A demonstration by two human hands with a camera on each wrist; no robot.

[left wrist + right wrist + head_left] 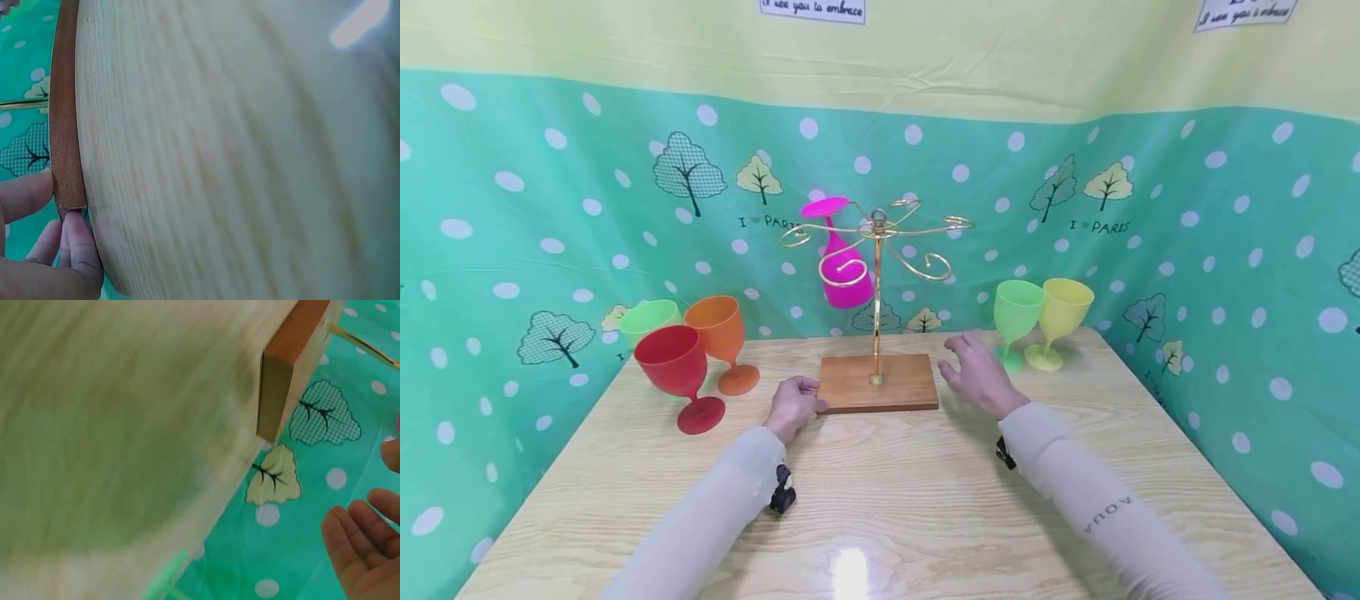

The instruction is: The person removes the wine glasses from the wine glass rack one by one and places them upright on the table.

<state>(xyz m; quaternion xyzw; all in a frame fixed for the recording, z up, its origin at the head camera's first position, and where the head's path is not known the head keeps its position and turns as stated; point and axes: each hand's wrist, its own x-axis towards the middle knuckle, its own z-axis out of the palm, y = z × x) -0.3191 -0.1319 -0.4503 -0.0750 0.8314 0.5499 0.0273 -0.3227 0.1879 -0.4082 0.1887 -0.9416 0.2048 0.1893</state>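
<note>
A goblet rack with curled gold arms and a gold post stands on a brown wooden base (880,398) at the middle of the table. Upside down from one of its left arms hangs a magenta goblet (848,279). My left hand (793,407) holds the base's left end; the left wrist view shows the thumb on its top edge and the fingertips (76,228) against its end. Just beyond the base's right end, my right hand (977,373) is held with loosely bent, parted fingers and nothing between them. In the right wrist view a gap separates this hand from the base (276,394).
Upright at the left stand a red goblet (679,367), an orange goblet (718,329) and a green goblet (647,317) partly behind them. To the right are a light green goblet (1018,308) and a yellow goblet (1064,308). A printed cloth (880,142) surrounds the table.
</note>
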